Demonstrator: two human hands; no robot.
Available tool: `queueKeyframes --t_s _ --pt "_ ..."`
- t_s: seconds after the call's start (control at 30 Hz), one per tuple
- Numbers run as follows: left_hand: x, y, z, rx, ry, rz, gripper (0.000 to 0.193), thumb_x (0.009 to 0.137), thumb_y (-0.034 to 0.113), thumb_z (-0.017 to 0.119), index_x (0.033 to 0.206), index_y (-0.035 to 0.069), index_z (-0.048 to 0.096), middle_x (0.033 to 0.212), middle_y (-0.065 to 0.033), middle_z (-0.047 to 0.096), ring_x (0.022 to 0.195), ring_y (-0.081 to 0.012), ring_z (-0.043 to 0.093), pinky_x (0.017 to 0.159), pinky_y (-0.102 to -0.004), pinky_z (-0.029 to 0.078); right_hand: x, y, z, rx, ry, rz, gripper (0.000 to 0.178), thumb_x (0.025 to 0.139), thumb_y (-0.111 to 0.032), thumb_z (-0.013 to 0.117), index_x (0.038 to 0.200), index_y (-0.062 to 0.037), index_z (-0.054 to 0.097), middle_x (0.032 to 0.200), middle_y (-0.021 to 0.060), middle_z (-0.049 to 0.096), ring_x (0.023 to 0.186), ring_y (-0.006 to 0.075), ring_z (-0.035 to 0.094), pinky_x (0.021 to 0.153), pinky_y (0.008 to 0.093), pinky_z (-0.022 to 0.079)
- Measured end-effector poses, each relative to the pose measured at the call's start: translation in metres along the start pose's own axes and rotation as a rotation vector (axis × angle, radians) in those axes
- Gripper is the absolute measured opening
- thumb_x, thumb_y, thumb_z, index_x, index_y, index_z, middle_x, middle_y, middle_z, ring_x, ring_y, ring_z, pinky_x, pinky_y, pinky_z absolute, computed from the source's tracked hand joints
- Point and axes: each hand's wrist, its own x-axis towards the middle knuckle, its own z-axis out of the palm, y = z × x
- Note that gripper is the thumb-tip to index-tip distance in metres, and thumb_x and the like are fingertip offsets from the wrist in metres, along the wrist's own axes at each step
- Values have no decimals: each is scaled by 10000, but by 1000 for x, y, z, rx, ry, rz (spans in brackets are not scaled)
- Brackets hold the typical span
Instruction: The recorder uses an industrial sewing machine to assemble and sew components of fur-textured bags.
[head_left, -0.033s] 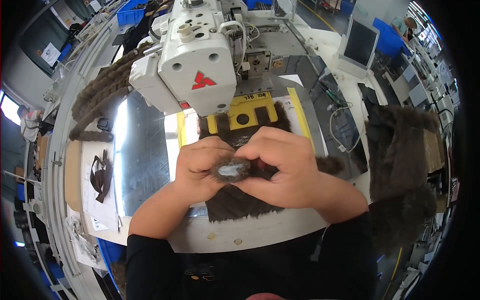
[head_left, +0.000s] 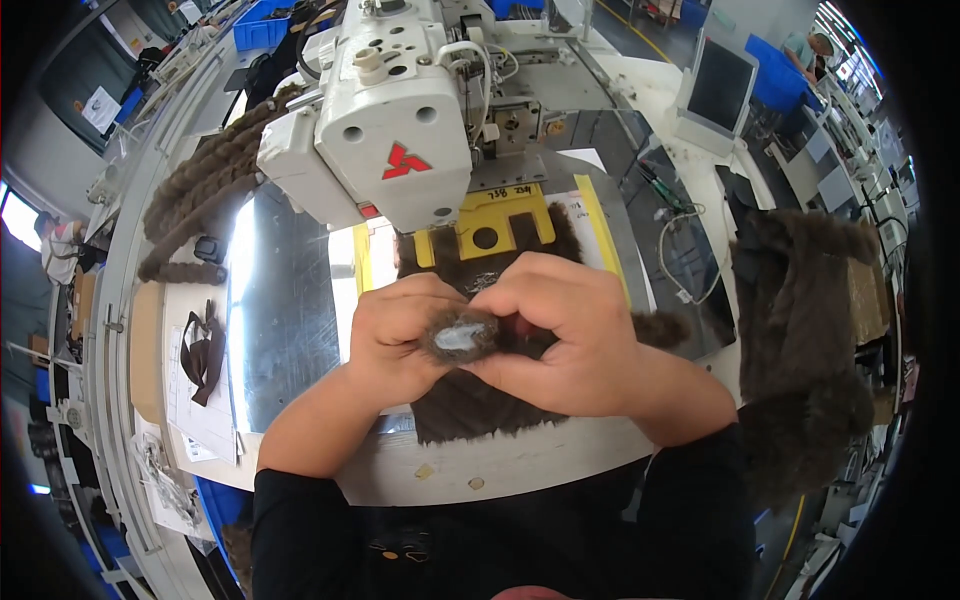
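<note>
Head view: left hand [head_left: 400, 335] closed firm around a small brown fur piece [head_left: 462, 338], pale end facing near; right hand [head_left: 565, 335] pinches its right side, thumb and forefinger curved in a ring. Fur piece held over the near half of a dark fur panel [head_left: 490, 408] on the table [head_left: 570, 462]. Far fingers of both hands, and most of the piece inside the grip, hidden. Panel's middle covered by hands; far part under a yellow plate [head_left: 510, 237]. Sewing machine [head_left: 400, 130] cut off at far edge. Versus earlier: pale end tipped very slightly, rest unchanged.
</note>
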Motion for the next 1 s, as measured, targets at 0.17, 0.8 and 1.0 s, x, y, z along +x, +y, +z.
queueKeyframes --t_s 0.17,0.8,1.0 --pt "0 4 1 60 39 20 247 694 -6 870 911 10 752 890 -121 733 738 -223 689 665 -315 560 -3 -1 3 -49 27 54 261 712 -91 836 926 -30 701 821 89 651 704 258 649 604 343 521" --pt "-6 5 4 164 -15 33 311 706 60 840 984 -6 716 892 -113 690 762 -255 693 653 -309 555 -1 2 6 -152 17 -179 307 699 -84 829 968 -51 687 858 82 615 727 261 631 613 349 508" --pt "1 6 2 124 -64 23 350 717 121 867 1005 -9 716 890 -116 686 773 -267 690 663 -330 554 -3 4 3 -142 31 -279 348 652 -85 854 948 -52 676 842 82 603 698 268 626 593 363 505"
